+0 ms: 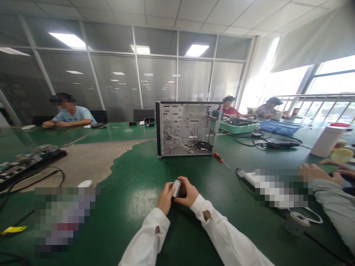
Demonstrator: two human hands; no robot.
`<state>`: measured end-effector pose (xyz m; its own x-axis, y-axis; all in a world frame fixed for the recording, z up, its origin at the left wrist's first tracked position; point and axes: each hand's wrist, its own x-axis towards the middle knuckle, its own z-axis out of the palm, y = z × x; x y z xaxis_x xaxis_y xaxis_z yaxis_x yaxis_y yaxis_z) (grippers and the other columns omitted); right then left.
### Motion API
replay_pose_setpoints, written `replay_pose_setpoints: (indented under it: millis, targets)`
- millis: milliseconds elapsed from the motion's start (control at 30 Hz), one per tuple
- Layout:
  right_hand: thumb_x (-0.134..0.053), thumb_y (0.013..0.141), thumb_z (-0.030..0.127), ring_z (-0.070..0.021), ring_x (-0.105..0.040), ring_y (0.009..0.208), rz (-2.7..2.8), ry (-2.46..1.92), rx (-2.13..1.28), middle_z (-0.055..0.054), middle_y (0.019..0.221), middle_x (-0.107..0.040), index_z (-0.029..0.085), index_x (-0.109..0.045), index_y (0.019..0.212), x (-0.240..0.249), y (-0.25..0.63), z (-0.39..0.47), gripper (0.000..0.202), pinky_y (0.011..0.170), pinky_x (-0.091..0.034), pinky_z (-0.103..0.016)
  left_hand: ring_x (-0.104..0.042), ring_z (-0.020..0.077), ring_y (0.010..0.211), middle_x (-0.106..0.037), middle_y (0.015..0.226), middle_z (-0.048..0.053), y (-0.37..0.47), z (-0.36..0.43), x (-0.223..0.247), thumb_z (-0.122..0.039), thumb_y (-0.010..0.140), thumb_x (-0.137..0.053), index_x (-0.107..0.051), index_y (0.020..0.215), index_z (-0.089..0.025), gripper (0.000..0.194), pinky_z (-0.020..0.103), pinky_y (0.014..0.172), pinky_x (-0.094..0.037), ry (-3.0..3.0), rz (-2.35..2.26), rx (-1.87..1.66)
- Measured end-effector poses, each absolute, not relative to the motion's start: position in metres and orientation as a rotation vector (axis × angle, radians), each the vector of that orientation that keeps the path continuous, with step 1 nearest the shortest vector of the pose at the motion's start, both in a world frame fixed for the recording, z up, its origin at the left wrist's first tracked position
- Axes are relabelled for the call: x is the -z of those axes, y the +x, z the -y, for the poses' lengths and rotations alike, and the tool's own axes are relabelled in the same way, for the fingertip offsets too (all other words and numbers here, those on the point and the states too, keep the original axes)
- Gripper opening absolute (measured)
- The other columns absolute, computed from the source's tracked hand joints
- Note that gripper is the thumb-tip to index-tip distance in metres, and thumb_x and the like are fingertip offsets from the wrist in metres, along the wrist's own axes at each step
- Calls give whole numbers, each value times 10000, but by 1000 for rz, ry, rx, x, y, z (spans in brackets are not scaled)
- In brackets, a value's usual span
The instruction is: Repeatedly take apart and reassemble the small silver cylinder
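Observation:
Both of my hands are closed round a small silver, block-like part [176,188] held low over the green table; its exact kind is too small to make out. My left hand [165,198] pinches it from the left side. On the right, my right hand [189,193] grips it with thumb and fingers curled, and a dark bit shows beneath them. Beyond my hands an open computer case [186,129] stands upright, its inside facing me, with loose cables and a black fan [203,145] at its bottom. An orange-handled screwdriver [218,157] lies by its lower right corner.
A green basket [238,127] of parts and a blue basket [280,127] stand back right, near black cables. A white bottle [328,140] and a co-worker's sleeve [331,207] are at right. Circuit boards [33,160] lie left. Other people sit across the table.

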<state>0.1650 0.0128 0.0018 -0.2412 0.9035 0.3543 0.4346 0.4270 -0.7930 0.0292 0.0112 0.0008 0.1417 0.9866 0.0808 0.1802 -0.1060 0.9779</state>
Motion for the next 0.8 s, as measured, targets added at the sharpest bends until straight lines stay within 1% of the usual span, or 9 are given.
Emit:
replay_pose_setpoints:
  millis: [67, 200, 300, 400, 500, 600, 800]
  targets:
    - [-652, 482, 215, -141, -526, 738, 1842, -1129, -670, -28, 890, -519, 207, -308, 1095, -2, 163, -11, 704, 576, -457, -258, -572, 146, 715, -600, 854, 29, 28, -12, -1, -386, 763, -358, -474, 967, -172, 318, 263, 679, -424, 1429, -1076, -1088]
    - [-629, 477, 173, -163, -506, 828, 1899, -1082, -514, -50, 966, -497, 195, -331, 1113, -4, 161, -7, 703, 716, -435, -303, -550, 164, 808, -592, 874, 42, 29, -13, -1, -410, 750, -395, -495, 967, -166, 342, 269, 715, -413, 1483, -1012, -1117]
    - [-590, 479, 128, -182, -471, 905, 1945, -1067, -406, -61, 1016, -467, 196, -345, 1117, -6, 162, -5, 688, 769, -413, -312, -506, 180, 899, -570, 931, 50, 29, -13, -2, -391, 710, -470, -517, 965, -183, 333, 277, 745, -402, 1628, -1129, -1165]
    - [-555, 494, 111, -193, -450, 934, 1961, -1075, -330, -65, 1011, -459, 192, -354, 1114, -8, 163, -4, 657, 803, -393, -324, -475, 203, 936, -555, 946, 59, 28, -12, -3, -356, 643, -555, -541, 945, -189, 345, 289, 729, -403, 1737, -1268, -1186]
    - [-549, 504, 114, -200, -440, 949, 1976, -1086, -318, -68, 1011, -454, 190, -357, 1120, -10, 163, -3, 650, 812, -386, -333, -497, 198, 912, -572, 921, 60, 28, -11, -4, -299, 613, -587, -538, 930, -177, 343, 296, 727, -401, 1716, -1310, -1195]
    - [-588, 495, 138, -203, -440, 944, 1986, -1089, -358, -69, 1010, -450, 189, -355, 1128, -11, 164, -3, 677, 807, -391, -342, -537, 180, 856, -597, 876, 56, 29, -13, -1, -273, 615, -588, -505, 917, -163, 332, 298, 729, -399, 1628, -1267, -1244]
    - [-666, 466, 200, -217, -433, 955, 1988, -1041, -536, -82, 1044, -425, 188, -342, 1146, -9, 168, -7, 753, 763, -416, -351, -576, 156, 684, -603, 708, 30, 30, -15, 5, -353, 634, -567, -461, 854, -151, 317, 289, 660, -427, 1482, -1130, -1253]
